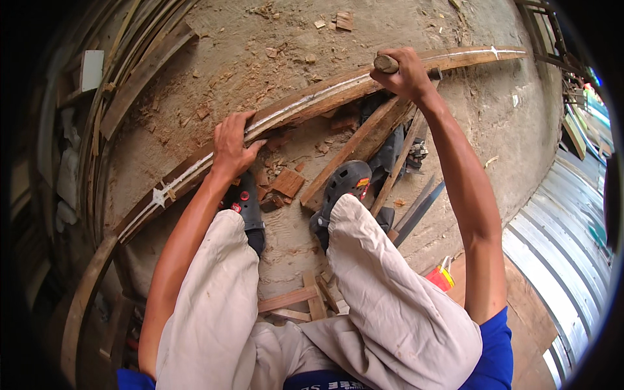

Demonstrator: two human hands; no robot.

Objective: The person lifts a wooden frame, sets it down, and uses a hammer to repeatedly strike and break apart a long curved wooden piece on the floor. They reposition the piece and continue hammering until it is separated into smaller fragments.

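A long wooden beam [312, 97] lies slantwise before me, from the lower left to the upper right. White streaks run along it, with a splayed white mark near each end. My left hand [231, 144] is closed round the beam left of its middle, thumb on the near side. Farther right, my right hand [408, 77] grips a wooden-handled tool [386, 64] above the beam. The rounded butt of its handle points toward the camera. A small dark metal piece shows beside the wrist; the rest of the tool is hidden.
Wood offcuts [287, 182] and chips lie near my clogs [348, 181]. A thick timber piece [354, 146] slants under the beam, and a long blade [419, 211] lies on the right. Curved planks [146, 78] fill the left side; corrugated metal sheeting [559, 221] lies at right.
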